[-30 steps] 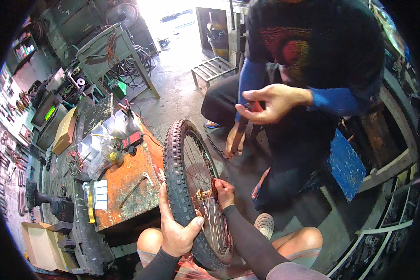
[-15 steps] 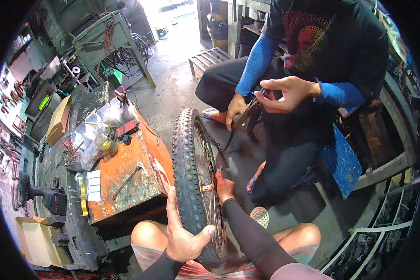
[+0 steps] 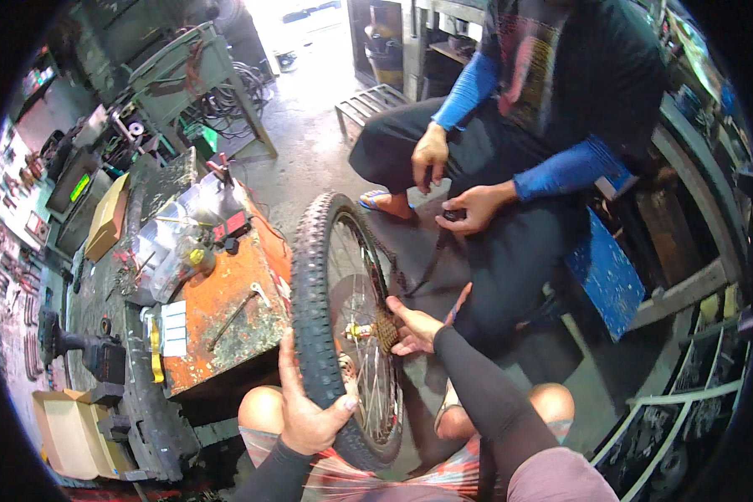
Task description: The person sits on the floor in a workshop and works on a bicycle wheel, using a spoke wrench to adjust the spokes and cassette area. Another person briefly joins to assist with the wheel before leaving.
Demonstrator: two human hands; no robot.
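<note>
A bicycle wheel (image 3: pixel 316 289) with a knobby black tyre stands upright between my knees, slightly tilted. My left hand (image 3: pixel 316 422) clasps the near lower part of the tyre, thumb on the spoke side and fingers on the outer side. On the wheel's right face sits a sprocket cassette (image 3: pixel 386 331) around the gold-coloured hub (image 3: pixel 358 331). My right hand (image 3: pixel 420 325) is at the cassette, thumb stretched up and fingers spread beside it; some fingertips are partly hidden. Beyond the wheel, a co-worker's hand (image 3: pixel 470 209) holds a small dark piece, with a bicycle chain (image 3: pixel 427 266) hanging below.
At left, an orange workbench (image 3: pixel 217 314) bears a wrench (image 3: pixel 236 316) and plastic containers. A cordless drill (image 3: pixel 92 356) and an open cardboard box (image 3: pixel 75 435) lie farther left. The seated co-worker's legs (image 3: pixel 510 276) are ahead right. A metal rack (image 3: pixel 686 397) stands at lower right.
The wheel has turned, showing more of its spokes and cassette. My left hand has closed around the tyre; my right hand's fingers have spread. The co-worker's hands have lowered and moved apart.
</note>
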